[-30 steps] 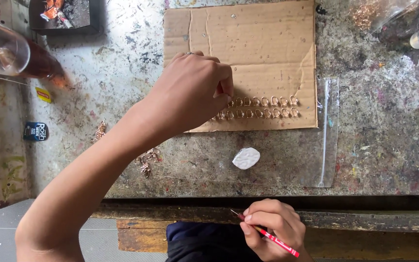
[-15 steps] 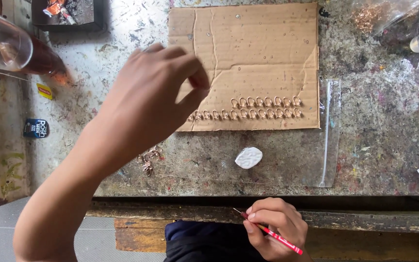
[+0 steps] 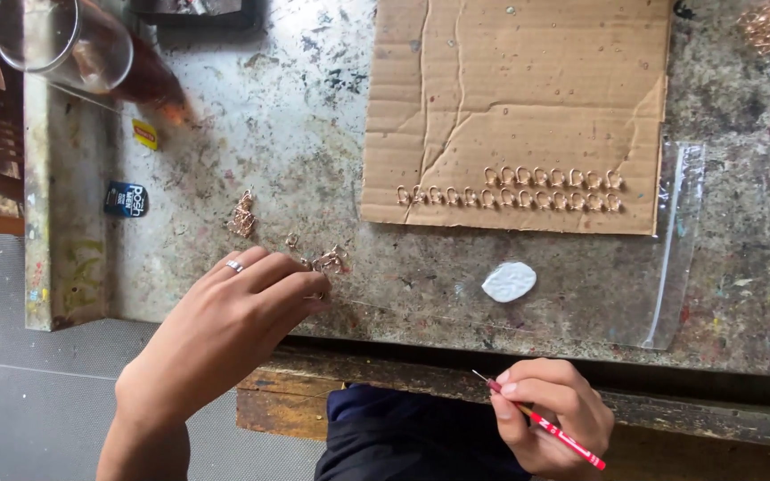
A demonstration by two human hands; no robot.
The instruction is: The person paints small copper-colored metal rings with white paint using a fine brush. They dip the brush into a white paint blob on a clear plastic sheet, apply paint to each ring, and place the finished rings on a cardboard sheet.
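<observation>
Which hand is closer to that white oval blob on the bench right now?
Right. The right hand, holding a red brush, sits just below the white oval blob. The left hand is farther left, fingertips at small copper pieces.

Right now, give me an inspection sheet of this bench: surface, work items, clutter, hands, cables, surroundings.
Surface: worn, paint-speckled benchtop.
Work items: small copper-coloured loops loose by the left fingertips; two rows of loops laid on the cardboard sheet.
Clutter: white putty-like lump, clear plastic bag, glass tumbler, small dark packet.
Hands: left hand, ring on one finger, fingertips at the loose loops; right hand holds a thin red tool below the bench edge.
Cables: nothing seen.
Surroundings: grey floor, wooden ledge.
</observation>
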